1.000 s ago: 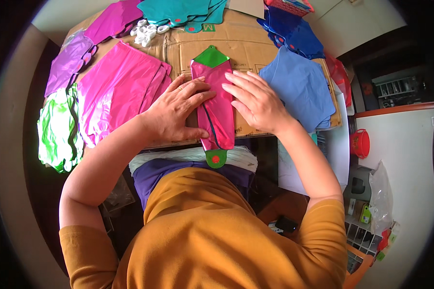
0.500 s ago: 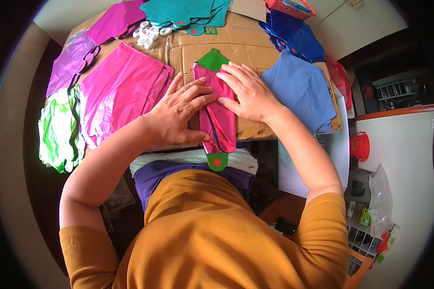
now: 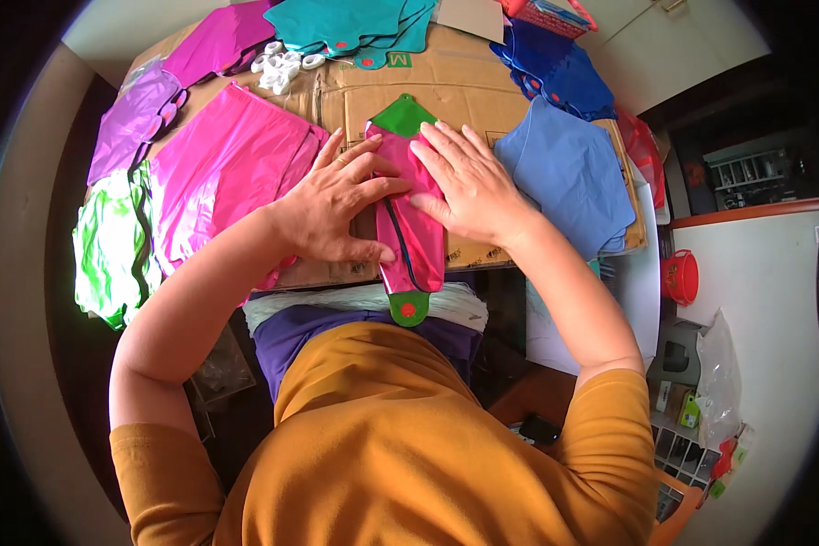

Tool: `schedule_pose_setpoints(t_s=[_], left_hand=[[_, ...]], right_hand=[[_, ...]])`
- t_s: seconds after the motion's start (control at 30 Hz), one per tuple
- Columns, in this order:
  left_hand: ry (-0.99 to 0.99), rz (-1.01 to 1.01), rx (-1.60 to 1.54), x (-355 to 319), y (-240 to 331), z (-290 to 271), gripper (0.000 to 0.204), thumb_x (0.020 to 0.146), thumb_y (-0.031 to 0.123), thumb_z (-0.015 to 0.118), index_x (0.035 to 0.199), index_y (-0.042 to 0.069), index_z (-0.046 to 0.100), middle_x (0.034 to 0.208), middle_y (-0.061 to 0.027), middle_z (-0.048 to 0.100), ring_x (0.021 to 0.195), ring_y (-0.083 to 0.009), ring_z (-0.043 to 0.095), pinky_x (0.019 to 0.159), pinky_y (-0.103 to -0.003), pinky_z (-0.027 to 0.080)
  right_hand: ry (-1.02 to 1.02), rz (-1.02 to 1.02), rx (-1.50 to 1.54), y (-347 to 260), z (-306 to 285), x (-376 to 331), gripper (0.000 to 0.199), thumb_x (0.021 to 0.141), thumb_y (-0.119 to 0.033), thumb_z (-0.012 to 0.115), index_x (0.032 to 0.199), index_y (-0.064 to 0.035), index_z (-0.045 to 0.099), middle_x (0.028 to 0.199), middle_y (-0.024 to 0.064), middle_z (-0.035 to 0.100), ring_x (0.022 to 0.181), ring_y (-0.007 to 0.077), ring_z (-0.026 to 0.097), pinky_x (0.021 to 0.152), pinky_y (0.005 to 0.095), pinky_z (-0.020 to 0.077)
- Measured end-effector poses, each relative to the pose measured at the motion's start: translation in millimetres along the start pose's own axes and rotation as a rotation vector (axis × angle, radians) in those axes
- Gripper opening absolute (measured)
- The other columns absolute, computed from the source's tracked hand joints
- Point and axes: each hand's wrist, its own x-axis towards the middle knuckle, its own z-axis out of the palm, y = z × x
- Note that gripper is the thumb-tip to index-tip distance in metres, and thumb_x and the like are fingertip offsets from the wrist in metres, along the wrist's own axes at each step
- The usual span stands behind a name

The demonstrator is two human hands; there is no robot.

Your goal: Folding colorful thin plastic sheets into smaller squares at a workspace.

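Note:
In front of me lies a long, folded pink piece of shiny sheet (image 3: 417, 241) with pointed green material at its far end. A black cord runs down its near half. Its rounded green tab (image 3: 416, 316) bears a red dot and hangs past the table's near edge. My left hand (image 3: 337, 202) rests along the left side of the piece, fingers spread, with the thumb on its near part. My right hand (image 3: 471, 187) lies with outstretched fingers over its upper right side. Both hands press from above; neither is wrapped around it.
Cardboard (image 3: 355, 100) covers the tabletop. Pink sheets (image 3: 237, 173) lie left and blue sheets (image 3: 569, 173) right. Farther back are teal sheets (image 3: 337, 23), purple sheets (image 3: 218, 41), dark blue sheets (image 3: 555, 68) and white rings (image 3: 280, 71). Shiny green material (image 3: 105, 255) hangs at the left edge.
My right hand's fingers have spread a little and shifted slightly along the folded piece. My left hand stays nearly in place, and the piece has barely moved toward me.

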Motion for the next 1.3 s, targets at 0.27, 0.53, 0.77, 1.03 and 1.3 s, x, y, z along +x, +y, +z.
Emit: schedule_pose_setpoints(t_s=[0.27, 0.53, 0.77, 1.03, 1.3], left_hand=[[0.054, 0.067, 0.088, -9, 7, 1, 0.093, 0.070, 0.065, 0.072, 0.144, 0.016, 0.045, 0.140, -0.0095, 0.046, 0.146, -0.0342, 0.023, 0.118, -0.064, 0.007], [0.015, 0.033, 0.113, -33, 37, 7, 0.102, 0.065, 0.055, 0.079, 0.147, 0.009, 0.039, 0.146, -0.0098, 0.044, 0.147, -0.0299, 0.027, 0.119, -0.062, 0.007], [0.185, -0.043, 0.097, -44, 60, 27, 0.051, 0.074, 0.015, 0.071, 0.123, 0.007, 0.058, 0.142, -0.0116, 0.050, 0.141, -0.0305, 0.038, 0.117, -0.054, 0.023], [0.346, -0.014, 0.045, -50, 63, 32, 0.040, 0.072, 0.005, 0.067, 0.112, 0.007, 0.066, 0.128, -0.0123, 0.059, 0.126, -0.0286, 0.054, 0.105, -0.047, 0.041], [0.459, 0.011, 0.139, -45, 63, 37, 0.038, 0.070, 0.004, 0.069, 0.107, 0.006, 0.067, 0.112, -0.0086, 0.067, 0.110, -0.0238, 0.064, 0.098, -0.045, 0.046]], right_hand=[[-0.102, -0.018, 0.106, -50, -12, -51, 0.083, 0.091, -0.054, 0.056, 0.149, 0.0005, 0.033, 0.157, 0.0209, 0.027, 0.146, 0.0357, 0.026, 0.119, 0.0520, 0.0188], [-0.032, -0.103, 0.155, -62, -14, -81, 0.064, 0.086, -0.030, 0.064, 0.142, -0.0075, 0.047, 0.149, 0.0175, 0.042, 0.140, 0.0337, 0.038, 0.115, 0.0513, 0.0290], [0.268, -0.187, 0.146, -62, 4, -78, 0.031, 0.089, -0.012, 0.056, 0.117, -0.0050, 0.067, 0.129, 0.0148, 0.061, 0.121, 0.0305, 0.057, 0.102, 0.0432, 0.0451], [0.268, -0.197, 0.249, -65, -15, -71, 0.033, 0.082, -0.005, 0.059, 0.113, -0.0044, 0.068, 0.107, 0.0087, 0.063, 0.103, 0.0260, 0.061, 0.092, 0.0385, 0.0486], [0.272, -0.163, 0.431, -47, -15, -55, 0.026, 0.074, 0.001, 0.066, 0.100, -0.0026, 0.066, 0.097, 0.0092, 0.062, 0.091, 0.0265, 0.061, 0.081, 0.0355, 0.0515]])
